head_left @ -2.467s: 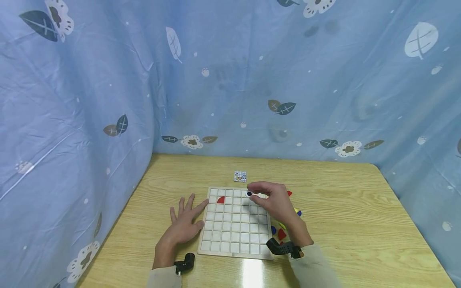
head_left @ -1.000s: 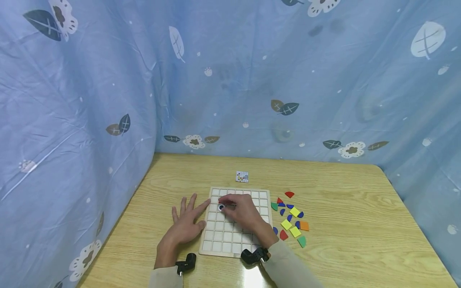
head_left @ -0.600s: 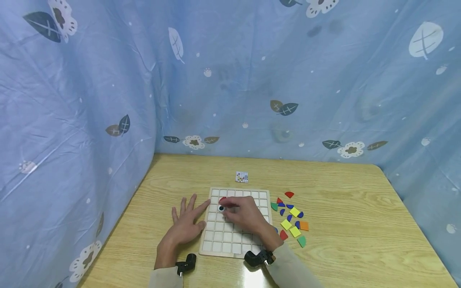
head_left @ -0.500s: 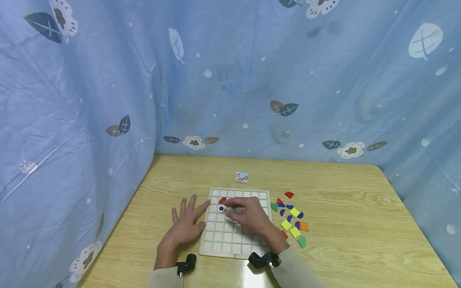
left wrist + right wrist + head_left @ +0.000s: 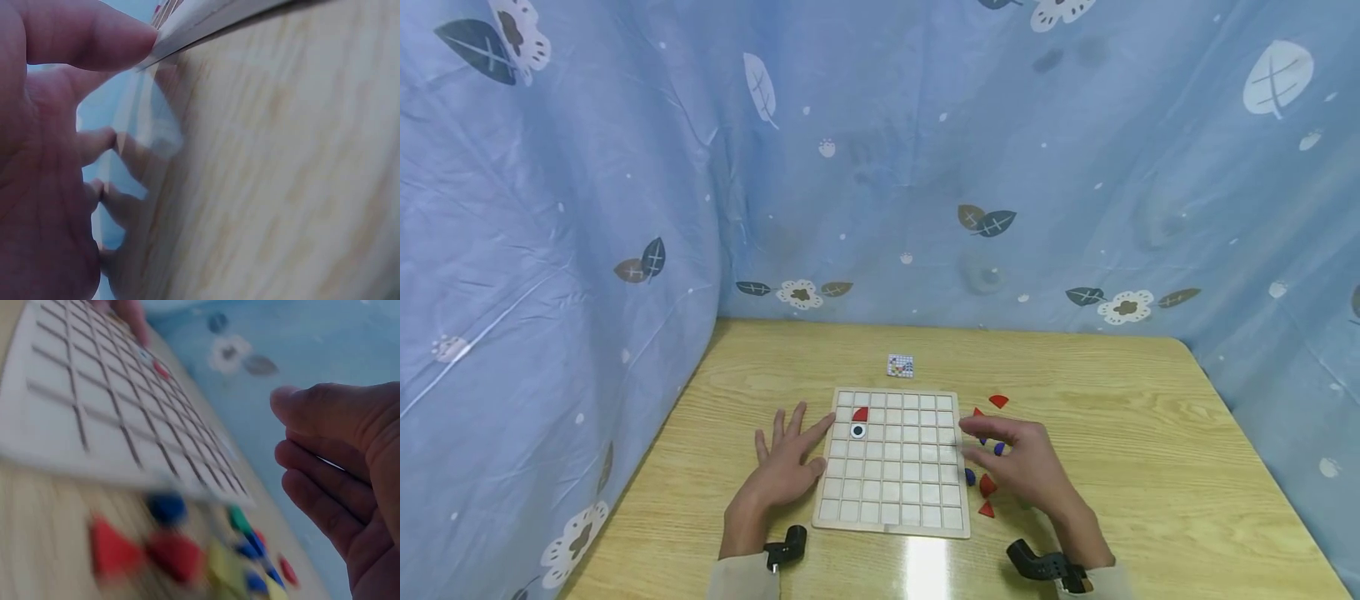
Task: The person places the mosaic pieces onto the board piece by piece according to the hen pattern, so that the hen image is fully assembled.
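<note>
A pale gridded wooden board (image 5: 891, 530) lies on the table. Near its upper left, a red quarter-circle piece (image 5: 861, 413) sits in one cell, and a white tile with a black dot (image 5: 858, 431) is in the cell just below. The left hand (image 5: 782, 471) rests with fingers spread, its index finger and thumb touching the board's left edge. Beyond the right edge, the right hand (image 5: 1026, 462) hovers over the loose pieces; its thumb and fingers are apart and nothing is between them. It hides some pieces in the head view.
Loose pieces lie right of the board: red ones (image 5: 987, 485), blue half-circles (image 5: 970, 477), and, in the right wrist view, yellow (image 5: 226, 569) and green pieces (image 5: 239, 519). A small patterned card (image 5: 900, 366) lies behind the board. A blue curtain (image 5: 880, 167) surrounds the table.
The right hand has set the white tile below the red quarter circle, let go, and moved right, off the board to the loose pieces. The left hand has stayed at the edge.
</note>
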`<action>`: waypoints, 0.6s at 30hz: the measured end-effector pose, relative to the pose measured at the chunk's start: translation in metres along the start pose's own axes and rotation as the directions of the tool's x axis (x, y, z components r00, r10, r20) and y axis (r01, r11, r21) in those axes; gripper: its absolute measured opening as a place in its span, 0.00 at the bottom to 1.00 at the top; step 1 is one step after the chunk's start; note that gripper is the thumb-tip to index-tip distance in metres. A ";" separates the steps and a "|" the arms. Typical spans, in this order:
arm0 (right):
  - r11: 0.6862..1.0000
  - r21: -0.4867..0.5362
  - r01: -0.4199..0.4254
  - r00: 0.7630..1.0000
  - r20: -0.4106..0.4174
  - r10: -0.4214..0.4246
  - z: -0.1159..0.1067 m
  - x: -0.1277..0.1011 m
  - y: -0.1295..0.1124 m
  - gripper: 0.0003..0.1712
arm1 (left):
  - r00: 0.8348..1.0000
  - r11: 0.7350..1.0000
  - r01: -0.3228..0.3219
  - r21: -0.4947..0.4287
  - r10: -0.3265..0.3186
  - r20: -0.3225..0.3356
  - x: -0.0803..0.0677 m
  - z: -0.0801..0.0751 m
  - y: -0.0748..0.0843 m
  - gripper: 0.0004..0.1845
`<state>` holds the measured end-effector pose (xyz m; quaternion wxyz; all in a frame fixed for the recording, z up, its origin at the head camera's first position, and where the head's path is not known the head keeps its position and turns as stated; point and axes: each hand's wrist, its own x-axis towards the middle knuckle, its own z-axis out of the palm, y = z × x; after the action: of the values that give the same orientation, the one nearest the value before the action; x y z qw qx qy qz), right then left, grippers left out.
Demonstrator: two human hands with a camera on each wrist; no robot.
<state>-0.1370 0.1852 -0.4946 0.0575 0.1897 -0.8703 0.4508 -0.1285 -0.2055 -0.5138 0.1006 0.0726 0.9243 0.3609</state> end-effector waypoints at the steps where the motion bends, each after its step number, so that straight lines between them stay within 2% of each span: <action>1: 1.000 -0.007 -0.018 1.000 -0.014 0.018 -0.008 -0.005 0.002 0.20 | 1.000 1.000 -0.001 -0.001 0.001 -0.001 0.000 0.000 0.000 0.38; 8: 0.992 -0.085 -0.095 0.991 -0.101 0.086 -0.045 -0.033 0.015 0.20 | 1.000 1.000 -0.001 -0.002 0.001 -0.001 0.000 -0.001 0.000 0.38; 15: 0.984 -0.077 -0.163 0.982 -0.113 0.154 -0.054 -0.049 0.018 0.19 | 1.000 1.000 0.007 0.003 -0.007 0.003 0.000 -0.001 0.001 0.38; 18: 0.984 -0.067 -0.166 0.981 -0.114 0.158 -0.054 -0.051 0.019 0.19 | 1.000 1.000 0.006 0.002 -0.006 0.001 0.000 -0.001 0.000 0.38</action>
<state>-0.1015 0.2527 -0.4912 0.0749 0.0910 -0.8950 0.4301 -0.1282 -0.2062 -0.5135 0.1021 0.0700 0.9248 0.3597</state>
